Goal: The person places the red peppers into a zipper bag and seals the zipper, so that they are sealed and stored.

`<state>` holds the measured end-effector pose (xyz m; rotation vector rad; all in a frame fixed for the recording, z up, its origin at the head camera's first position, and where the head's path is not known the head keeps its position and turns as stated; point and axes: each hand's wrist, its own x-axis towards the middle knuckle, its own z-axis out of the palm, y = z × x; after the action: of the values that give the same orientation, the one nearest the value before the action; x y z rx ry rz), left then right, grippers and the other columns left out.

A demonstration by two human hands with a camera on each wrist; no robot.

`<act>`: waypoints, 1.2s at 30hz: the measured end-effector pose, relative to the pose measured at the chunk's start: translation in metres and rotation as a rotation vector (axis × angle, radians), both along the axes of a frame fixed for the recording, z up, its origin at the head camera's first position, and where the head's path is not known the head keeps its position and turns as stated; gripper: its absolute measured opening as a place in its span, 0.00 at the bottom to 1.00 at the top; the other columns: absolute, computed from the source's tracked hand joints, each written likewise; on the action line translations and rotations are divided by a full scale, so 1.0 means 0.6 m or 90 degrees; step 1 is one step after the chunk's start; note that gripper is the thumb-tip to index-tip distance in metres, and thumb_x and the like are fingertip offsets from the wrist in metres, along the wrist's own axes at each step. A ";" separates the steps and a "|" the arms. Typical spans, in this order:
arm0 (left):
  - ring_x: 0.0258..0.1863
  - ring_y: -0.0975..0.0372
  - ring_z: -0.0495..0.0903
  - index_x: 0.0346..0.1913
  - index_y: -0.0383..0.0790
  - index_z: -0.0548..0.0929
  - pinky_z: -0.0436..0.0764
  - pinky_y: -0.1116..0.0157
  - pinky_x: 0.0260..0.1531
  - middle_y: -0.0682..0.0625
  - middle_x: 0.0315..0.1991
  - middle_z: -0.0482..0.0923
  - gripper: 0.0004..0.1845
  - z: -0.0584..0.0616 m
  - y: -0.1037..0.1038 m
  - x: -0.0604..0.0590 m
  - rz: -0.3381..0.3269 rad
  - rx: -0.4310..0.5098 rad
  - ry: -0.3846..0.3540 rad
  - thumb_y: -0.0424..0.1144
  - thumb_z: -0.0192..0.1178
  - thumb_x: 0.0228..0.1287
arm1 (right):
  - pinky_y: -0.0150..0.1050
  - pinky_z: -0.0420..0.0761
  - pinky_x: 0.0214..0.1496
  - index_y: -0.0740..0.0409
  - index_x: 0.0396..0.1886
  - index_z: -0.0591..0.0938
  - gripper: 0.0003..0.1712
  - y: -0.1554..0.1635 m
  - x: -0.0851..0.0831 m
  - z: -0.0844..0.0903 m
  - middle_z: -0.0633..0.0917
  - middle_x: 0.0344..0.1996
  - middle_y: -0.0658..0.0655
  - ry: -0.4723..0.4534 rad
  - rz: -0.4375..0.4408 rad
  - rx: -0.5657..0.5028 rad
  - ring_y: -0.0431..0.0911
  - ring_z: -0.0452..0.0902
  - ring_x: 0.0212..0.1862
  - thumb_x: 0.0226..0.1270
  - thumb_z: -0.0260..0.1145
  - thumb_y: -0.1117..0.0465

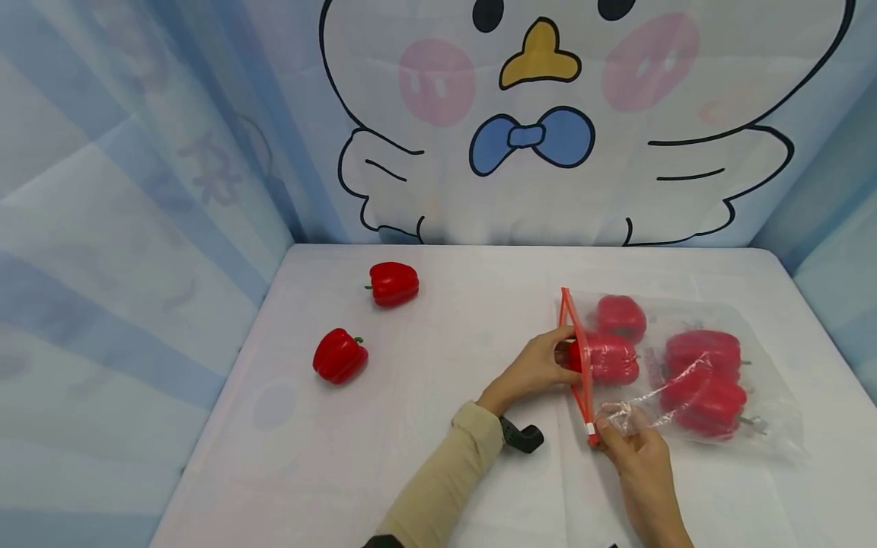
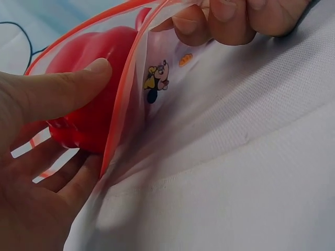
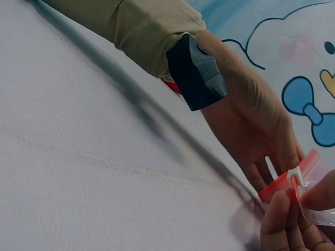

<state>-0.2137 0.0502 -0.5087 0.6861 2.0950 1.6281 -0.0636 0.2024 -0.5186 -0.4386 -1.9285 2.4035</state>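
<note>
Right of frame: left hand (image 1: 533, 370) curled round red pepper (image 1: 612, 359) in clear bag's (image 1: 774, 418) mouth; right hand (image 1: 639, 454) pinching its red edge (image 1: 587, 399).

No lettering, numbers, brands or labels can be read. The clear plastic bag with an orange-red zip rim (image 1: 770, 415) shows a small multicoloured cartoon print (image 2: 156, 82); the pale blue-and-white backdrop (image 1: 760, 217) bears a large wordless cartoon bird (image 1: 541, 202).

Two peppers (image 1: 339, 355) at left on table (image 1: 473, 304), bag (image 1: 770, 388) at right, other peppers (image 1: 703, 403) inside
</note>
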 end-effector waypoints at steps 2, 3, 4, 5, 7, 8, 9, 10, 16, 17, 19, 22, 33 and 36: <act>0.50 0.71 0.83 0.70 0.38 0.76 0.81 0.78 0.48 0.41 0.61 0.83 0.35 -0.002 0.005 -0.002 -0.009 -0.001 0.009 0.23 0.70 0.56 | 0.28 0.85 0.43 0.51 0.52 0.81 0.11 0.000 0.000 0.001 0.85 0.40 0.42 -0.007 -0.002 0.003 0.35 0.82 0.37 0.77 0.62 0.69; 0.48 0.72 0.82 0.70 0.38 0.76 0.81 0.78 0.47 0.42 0.61 0.83 0.36 -0.003 0.007 -0.003 -0.011 0.000 0.008 0.23 0.70 0.56 | 0.28 0.85 0.43 0.50 0.52 0.81 0.11 0.000 0.000 0.001 0.85 0.40 0.42 -0.010 -0.002 0.004 0.35 0.82 0.37 0.77 0.62 0.69; 0.47 0.73 0.82 0.70 0.38 0.76 0.81 0.78 0.45 0.41 0.60 0.83 0.36 -0.004 0.009 -0.004 -0.011 0.001 0.006 0.23 0.70 0.56 | 0.28 0.85 0.43 0.50 0.51 0.81 0.11 0.000 0.000 0.002 0.85 0.40 0.42 -0.010 -0.003 0.003 0.35 0.82 0.37 0.77 0.62 0.69; 0.47 0.73 0.82 0.70 0.38 0.76 0.81 0.78 0.45 0.41 0.59 0.84 0.37 -0.005 0.012 -0.005 -0.013 0.003 0.004 0.24 0.71 0.56 | 0.28 0.85 0.42 0.50 0.51 0.81 0.11 0.000 0.000 0.002 0.85 0.39 0.42 -0.010 -0.004 0.003 0.35 0.82 0.37 0.77 0.62 0.69; 0.46 0.73 0.82 0.71 0.39 0.75 0.81 0.78 0.45 0.41 0.58 0.85 0.38 -0.007 0.017 -0.006 -0.012 0.006 -0.003 0.26 0.73 0.56 | 0.28 0.85 0.42 0.49 0.50 0.81 0.12 0.000 0.001 0.002 0.85 0.39 0.41 -0.008 -0.004 0.001 0.34 0.82 0.37 0.77 0.62 0.69; 0.46 0.74 0.82 0.72 0.40 0.75 0.81 0.78 0.45 0.42 0.56 0.85 0.38 -0.007 0.019 -0.006 -0.011 0.004 -0.006 0.27 0.74 0.56 | 0.28 0.85 0.42 0.49 0.50 0.81 0.12 -0.001 0.002 0.002 0.85 0.39 0.42 -0.006 -0.005 -0.001 0.34 0.82 0.36 0.77 0.62 0.70; 0.45 0.74 0.82 0.72 0.40 0.75 0.81 0.78 0.46 0.42 0.55 0.86 0.38 -0.007 0.021 -0.007 -0.010 0.004 -0.009 0.28 0.76 0.56 | 0.28 0.85 0.42 0.49 0.49 0.82 0.12 -0.001 0.002 0.002 0.85 0.38 0.42 -0.003 -0.005 -0.004 0.34 0.82 0.36 0.77 0.62 0.70; 0.46 0.75 0.81 0.72 0.40 0.75 0.80 0.79 0.46 0.43 0.54 0.86 0.39 -0.007 0.023 -0.007 -0.009 0.003 -0.011 0.30 0.76 0.56 | 0.28 0.85 0.42 0.48 0.49 0.82 0.12 -0.002 0.003 0.002 0.85 0.38 0.42 0.000 -0.005 -0.006 0.34 0.82 0.36 0.77 0.62 0.70; 0.44 0.77 0.80 0.72 0.45 0.77 0.80 0.78 0.45 0.49 0.55 0.86 0.38 -0.005 0.035 -0.008 -0.006 -0.012 -0.009 0.34 0.78 0.57 | 0.28 0.85 0.43 0.50 0.50 0.81 0.11 -0.002 0.003 0.002 0.85 0.39 0.42 -0.005 -0.004 -0.004 0.35 0.82 0.36 0.77 0.62 0.69; 0.45 0.77 0.80 0.72 0.47 0.77 0.80 0.77 0.46 0.50 0.55 0.86 0.38 -0.006 0.037 -0.008 -0.005 -0.016 -0.007 0.35 0.78 0.57 | 0.28 0.85 0.43 0.50 0.50 0.81 0.11 -0.002 0.003 0.002 0.85 0.39 0.42 -0.008 -0.005 -0.003 0.35 0.82 0.36 0.77 0.62 0.69; 0.47 0.76 0.80 0.71 0.50 0.77 0.80 0.77 0.48 0.52 0.58 0.85 0.38 -0.007 0.041 -0.008 -0.007 -0.025 0.001 0.37 0.78 0.57 | 0.28 0.85 0.44 0.49 0.51 0.81 0.11 -0.001 0.002 0.002 0.85 0.40 0.42 -0.013 -0.004 -0.002 0.34 0.82 0.37 0.77 0.63 0.69; 0.53 0.75 0.79 0.71 0.53 0.78 0.77 0.76 0.54 0.55 0.63 0.83 0.38 -0.009 0.046 -0.011 -0.007 -0.038 0.025 0.39 0.79 0.56 | 0.28 0.85 0.44 0.49 0.51 0.81 0.12 -0.001 0.002 0.001 0.85 0.40 0.42 -0.010 -0.006 -0.003 0.34 0.82 0.37 0.77 0.62 0.69; 0.62 0.70 0.79 0.71 0.54 0.77 0.77 0.75 0.56 0.55 0.67 0.81 0.37 -0.003 0.057 -0.016 -0.020 -0.073 0.066 0.42 0.78 0.57 | 0.28 0.85 0.41 0.51 0.50 0.81 0.12 0.000 0.003 -0.001 0.86 0.37 0.43 0.022 -0.006 -0.018 0.36 0.83 0.35 0.77 0.61 0.71; 0.62 0.70 0.80 0.71 0.52 0.77 0.78 0.76 0.56 0.53 0.65 0.82 0.37 -0.006 0.060 -0.016 -0.017 -0.067 0.066 0.41 0.78 0.58 | 0.28 0.85 0.42 0.50 0.50 0.80 0.12 -0.001 0.003 -0.002 0.86 0.37 0.43 0.017 -0.005 -0.010 0.36 0.83 0.35 0.77 0.61 0.70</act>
<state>-0.2233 0.0860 -0.5124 0.7756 2.2156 1.4858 -0.0619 0.2021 -0.5199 -0.4113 -1.8955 2.4089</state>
